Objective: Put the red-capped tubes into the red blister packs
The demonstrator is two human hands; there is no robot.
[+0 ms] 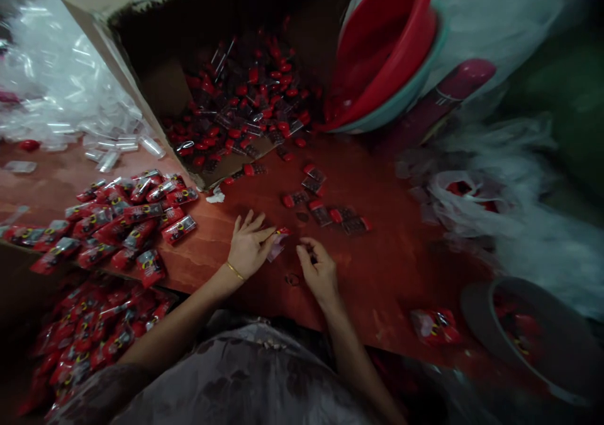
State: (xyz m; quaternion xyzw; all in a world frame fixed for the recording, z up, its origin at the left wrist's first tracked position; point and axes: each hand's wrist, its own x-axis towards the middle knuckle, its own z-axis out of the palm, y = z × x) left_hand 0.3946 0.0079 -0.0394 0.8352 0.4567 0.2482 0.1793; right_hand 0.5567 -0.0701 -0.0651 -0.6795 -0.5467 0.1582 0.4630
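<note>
My left hand (248,247) is over the red tabletop, its thumb and index finger at a small clear wrapper with a red edge (276,249), which it seems to pinch. The other fingers of that hand spread forward. Just to the right, my right hand (319,271) has curled fingers, with thumb and index finger close together; whatever they hold, if anything, is too small to make out. Beyond both hands lie several small clear containers with red caps and dark contents (319,212). A small dark ring-like band (292,279) rests between my wrists.
A tipped cardboard box (141,91) holds many red-capped containers. Left lie a pile of red printed packets (127,220) and empty clear containers (108,151). At right stand red and teal basins (391,53), a purple bottle (438,101), plastic bags (533,223) and a grey tub (561,343).
</note>
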